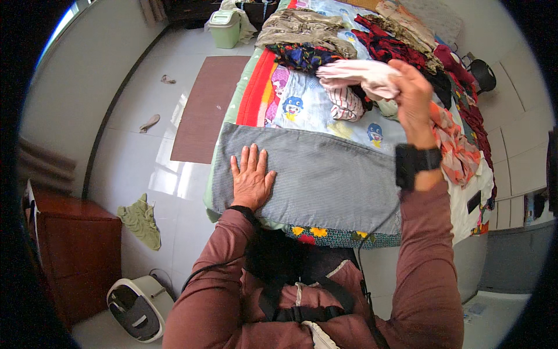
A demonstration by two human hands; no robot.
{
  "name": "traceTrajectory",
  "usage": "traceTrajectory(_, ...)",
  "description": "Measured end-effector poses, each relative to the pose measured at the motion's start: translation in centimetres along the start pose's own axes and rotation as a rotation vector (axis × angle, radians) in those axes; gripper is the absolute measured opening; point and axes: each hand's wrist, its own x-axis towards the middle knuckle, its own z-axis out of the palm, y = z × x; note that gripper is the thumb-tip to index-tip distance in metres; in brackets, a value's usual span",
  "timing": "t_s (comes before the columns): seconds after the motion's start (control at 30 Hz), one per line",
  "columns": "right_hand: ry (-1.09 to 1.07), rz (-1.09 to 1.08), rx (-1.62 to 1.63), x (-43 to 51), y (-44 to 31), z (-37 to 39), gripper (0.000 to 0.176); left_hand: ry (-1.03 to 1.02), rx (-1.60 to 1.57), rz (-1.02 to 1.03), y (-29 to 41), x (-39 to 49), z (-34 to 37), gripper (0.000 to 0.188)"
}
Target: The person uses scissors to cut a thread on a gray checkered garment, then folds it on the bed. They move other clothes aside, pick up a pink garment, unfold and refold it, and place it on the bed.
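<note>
My left hand (252, 176) lies palm down with fingers apart on a grey checked cloth (322, 174) spread over the near end of the bed. My right hand (412, 91), with a black device on its wrist, grips a pale pink cloth (359, 76) above the bed. Below that cloth lies a bunched white striped cloth (346, 104). A dark multicoloured garment (303, 56) and a beige patterned garment (305, 30) are heaped farther back. An orange checked cloth (460, 146) lies at the right, partly behind my right wrist.
Red and black clothes (392, 48) lie at the far right of the bed. A dark phone-like object (474, 202) rests on white fabric. On the floor at left are a brown mat (209, 109), a green cloth (141, 221), small crumpled items and a green bin (224, 35). A black cable hangs near my right forearm.
</note>
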Motion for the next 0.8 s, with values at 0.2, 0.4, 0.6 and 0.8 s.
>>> traceTrajectory(0.2,-0.119,-0.250,-0.061,-14.1,-11.4,-3.2,0.050,0.020,0.017,0.003,0.1,-0.1,0.1,0.063)
traceTrajectory(0.4,-0.541,0.235,-0.477,-21.4,-1.9,-2.5,0.032,-0.012,0.031,0.031,-0.2,-0.3,0.1,0.063)
traceTrajectory(0.6,-0.477,0.318,-0.358,-24.1,-1.8,-4.3,0.032,-0.091,-0.157,0.095,-1.1,-3.3,-0.9,0.064)
traceTrajectory(0.8,0.001,-0.195,-0.180,-21.7,-9.8,-4.4,0.026,-0.206,-0.257,0.198,-0.9,-7.2,-1.7,0.062)
